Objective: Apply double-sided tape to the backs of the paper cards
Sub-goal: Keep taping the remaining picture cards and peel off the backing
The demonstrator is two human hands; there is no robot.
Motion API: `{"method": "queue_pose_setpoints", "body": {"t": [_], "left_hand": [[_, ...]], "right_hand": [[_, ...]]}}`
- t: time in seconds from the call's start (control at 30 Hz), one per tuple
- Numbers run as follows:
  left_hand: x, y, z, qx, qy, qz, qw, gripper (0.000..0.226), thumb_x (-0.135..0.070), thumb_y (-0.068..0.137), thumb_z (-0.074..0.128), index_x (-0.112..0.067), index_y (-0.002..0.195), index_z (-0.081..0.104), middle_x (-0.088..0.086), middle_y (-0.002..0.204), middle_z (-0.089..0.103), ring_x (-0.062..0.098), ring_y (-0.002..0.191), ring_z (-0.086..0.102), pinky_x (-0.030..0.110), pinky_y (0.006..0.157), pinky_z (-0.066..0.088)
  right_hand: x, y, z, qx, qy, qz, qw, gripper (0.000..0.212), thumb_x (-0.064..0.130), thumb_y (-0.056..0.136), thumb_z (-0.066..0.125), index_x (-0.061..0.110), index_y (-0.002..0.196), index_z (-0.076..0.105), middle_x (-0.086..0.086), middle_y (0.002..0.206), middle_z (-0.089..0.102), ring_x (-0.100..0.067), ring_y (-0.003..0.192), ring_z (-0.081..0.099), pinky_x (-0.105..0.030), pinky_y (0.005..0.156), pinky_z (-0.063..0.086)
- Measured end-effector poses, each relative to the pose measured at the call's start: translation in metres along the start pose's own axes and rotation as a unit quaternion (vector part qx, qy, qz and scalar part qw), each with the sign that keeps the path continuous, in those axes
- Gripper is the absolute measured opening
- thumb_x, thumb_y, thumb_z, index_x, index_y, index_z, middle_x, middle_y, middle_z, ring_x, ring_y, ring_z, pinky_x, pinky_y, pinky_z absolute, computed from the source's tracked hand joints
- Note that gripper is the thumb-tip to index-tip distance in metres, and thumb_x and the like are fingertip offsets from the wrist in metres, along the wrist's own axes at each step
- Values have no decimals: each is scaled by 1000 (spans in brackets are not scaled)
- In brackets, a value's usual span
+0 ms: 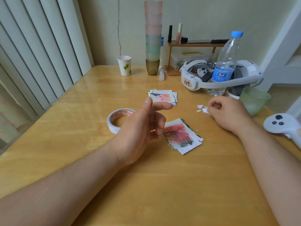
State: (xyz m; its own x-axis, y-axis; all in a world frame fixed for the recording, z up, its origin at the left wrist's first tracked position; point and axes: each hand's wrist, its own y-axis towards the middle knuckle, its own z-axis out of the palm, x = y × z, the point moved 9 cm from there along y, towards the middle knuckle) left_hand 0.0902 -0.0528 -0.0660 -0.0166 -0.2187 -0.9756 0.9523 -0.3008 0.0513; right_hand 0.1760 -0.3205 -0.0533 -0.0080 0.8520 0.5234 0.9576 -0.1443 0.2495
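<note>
The right hand (pixel 228 111) hovers low over the surface (pixel 179 185) toward its right edge, fingers curled in and pinching a small white scrap (pixel 205 110), probably a bit of peeled tape liner. A few more white scraps (pixel 200 107) lie just beside it on the wood. The left hand (pixel 143 126) is raised above the middle of the surface with nothing in it: thumb up, forefinger stretched out, the other fingers loosely bent.

The tape roll (pixel 119 119) lies flat just left of the left hand, partly hidden behind it. Two lots of paper cards are in view: a near stack (pixel 183 136) at the middle of the surface, picture side up and fanned out unevenly, and a far stack (pixel 162 97) closer to the back edge, also picture side up.

The step in hand looks like getting rid of the liner scrap before starting on another card. It is best dropped with the other scraps, well apart from both stacks, so that no sticky bit catches on a card face. If it clings to the fingertips, rubbing thumb against forefinger should free it.

For the next card, take the top one from the near stack and turn it face down, since the tape belongs on the back. Hold the roll steady with the left hand, pull a short length with the right, and press it flat from one end to the other.
</note>
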Motion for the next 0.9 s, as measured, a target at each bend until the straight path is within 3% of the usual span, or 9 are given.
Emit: {"method": "queue_pose_setpoints", "body": {"t": [0.17,0.33,0.43,0.6,0.73,0.8,0.9], "left_hand": [[3,2,0,-1,4,-12,1000,60,-57,109,25,-20,120,71,-1,78,52,15,68,44,35,71,35],[4,2,0,-4,0,-14,1000,59,-56,110,25,-21,119,71,0,77,52,15,68,45,35,70,36],[3,2,-1,-6,-4,-13,1000,59,-56,110,25,-20,119,71,0,77,51,15,67,44,34,70,35],[3,2,0,-5,-7,-11,1000,59,-56,109,26,-19,119,71,0,76,51,15,67,44,34,69,35],[4,2,-1,-6,-3,-11,1000,59,-55,110,25,-20,119,71,0,77,51,15,68,44,35,69,35],[4,3,-2,-7,-3,-13,1000,59,-55,110,25,-20,120,70,0,77,51,15,68,44,35,69,35],[5,3,-2,-9,-5,-16,1000,58,-55,110,25,-19,119,70,0,77,51,15,67,44,35,69,35]], "right_hand": [[0,-1,0,16,15,13,1000,27,20,98,52,28,88,76,21,86,66,-15,92,59,-29,79,39],[-2,-2,-2,7,7,15,1000,12,32,91,75,28,80,73,9,89,71,-9,85,60,-30,75,44],[-4,-3,-4,-9,9,14,1000,17,32,83,85,25,76,71,6,81,67,-7,77,57,-27,63,40],[-9,0,-8,-40,24,18,999,22,22,78,90,23,74,69,5,78,66,-6,75,57,-22,61,38],[-12,2,-6,-38,34,30,998,17,11,93,73,25,83,70,10,81,70,-7,82,63,-21,65,40],[-14,3,-4,-29,51,39,998,28,5,99,57,27,89,71,12,83,73,-12,90,66,-25,74,43],[-15,2,-3,-26,70,47,996,33,5,100,50,29,94,72,10,87,75,-19,91,67,-29,81,46]]}}
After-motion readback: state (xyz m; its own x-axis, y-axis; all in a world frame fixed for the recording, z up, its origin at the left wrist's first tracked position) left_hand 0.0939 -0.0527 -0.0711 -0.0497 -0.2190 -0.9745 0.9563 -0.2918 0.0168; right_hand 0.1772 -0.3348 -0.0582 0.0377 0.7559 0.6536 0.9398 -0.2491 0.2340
